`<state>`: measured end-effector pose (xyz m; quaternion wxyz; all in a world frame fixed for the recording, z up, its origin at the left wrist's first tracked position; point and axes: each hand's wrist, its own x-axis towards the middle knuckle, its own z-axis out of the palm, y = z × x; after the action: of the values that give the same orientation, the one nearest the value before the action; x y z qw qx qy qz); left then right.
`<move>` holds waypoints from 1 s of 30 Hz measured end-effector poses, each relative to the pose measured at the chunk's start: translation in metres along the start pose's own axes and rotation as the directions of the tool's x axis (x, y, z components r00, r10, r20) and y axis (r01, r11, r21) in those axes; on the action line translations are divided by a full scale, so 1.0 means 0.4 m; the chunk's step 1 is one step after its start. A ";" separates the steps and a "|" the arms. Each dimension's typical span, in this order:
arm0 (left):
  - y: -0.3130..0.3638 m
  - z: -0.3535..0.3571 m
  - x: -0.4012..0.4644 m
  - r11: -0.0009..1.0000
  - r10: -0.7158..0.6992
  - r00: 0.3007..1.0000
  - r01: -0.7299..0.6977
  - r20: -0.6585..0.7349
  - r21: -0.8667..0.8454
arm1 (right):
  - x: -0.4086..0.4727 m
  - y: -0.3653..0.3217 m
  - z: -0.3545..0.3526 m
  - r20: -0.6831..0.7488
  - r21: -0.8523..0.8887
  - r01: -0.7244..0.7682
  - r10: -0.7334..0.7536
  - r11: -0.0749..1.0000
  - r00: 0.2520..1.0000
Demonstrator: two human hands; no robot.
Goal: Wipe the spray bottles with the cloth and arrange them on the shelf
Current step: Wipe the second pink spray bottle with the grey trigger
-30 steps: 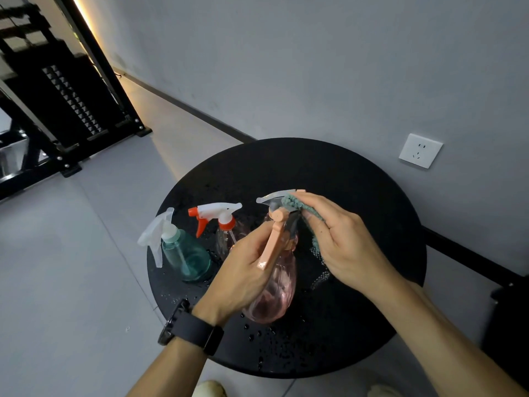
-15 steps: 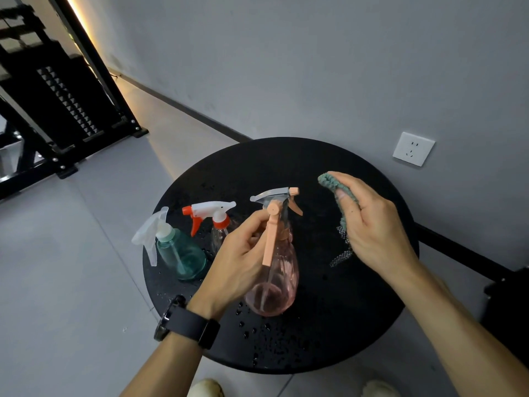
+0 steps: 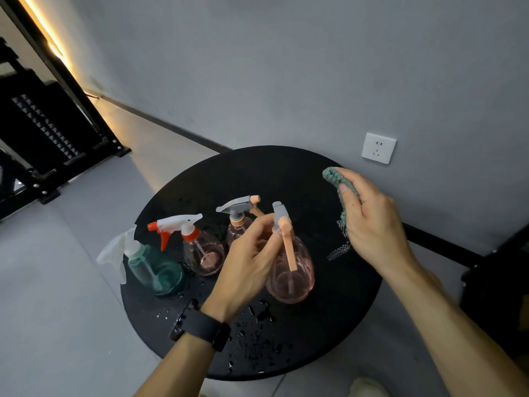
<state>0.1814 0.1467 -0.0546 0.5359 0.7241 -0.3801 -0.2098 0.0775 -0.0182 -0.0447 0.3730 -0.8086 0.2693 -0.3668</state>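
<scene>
The left hand (image 3: 249, 262) grips the pink spray bottle (image 3: 290, 267) by its neck, steadying it at the counter's (image 3: 329, 339) centre; the right hand (image 3: 369, 222), at two o'clock, pinches the green cloth (image 3: 333, 177) clear, likely for another wipe.

Held bottle (image 3: 290, 270): clear pink plastic, glossy; trigger head opaque matt plastic, peach w/ grey.
Second pink bottle (image 3: 236, 232): same clear pink plastic, grey/peach head; mostly hidden behind left hand (image 3: 246, 267).
Red-trigger bottle (image 3: 203, 253): clear pinkish plastic, shiny; head white and red plastic, smooth.
Teal bottle (image 3: 154, 270): translucent teal plastic, glossy; head frosted whitish plastic.
Cloth (image 3: 339, 190): teal fabric, ribbed and nubby, matt; mesh-like patch at lower end; held in right hand (image 3: 372, 222).
Table (image 3: 286, 167): black top, matt, fine-grained look; water drops near front edge, shiny.
Watch (image 3: 204, 329): black strap, matt, prob. rubber.
Wall: grey, matt, smooth.
Socket (image 3: 378, 148): white plastic, smooth.
</scene>
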 end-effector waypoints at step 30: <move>-0.101 0.155 0.216 0.977 -0.006 1.000 0.012 -0.031 0.215 | 0.026 0.064 -0.047 -0.068 -0.013 -0.024 0.024 1.000 0.997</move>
<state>0.2043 0.0469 -0.1044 0.4592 0.7826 -0.3892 -0.1590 0.0644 -0.0478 -0.0526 0.3626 -0.7950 0.2939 -0.3876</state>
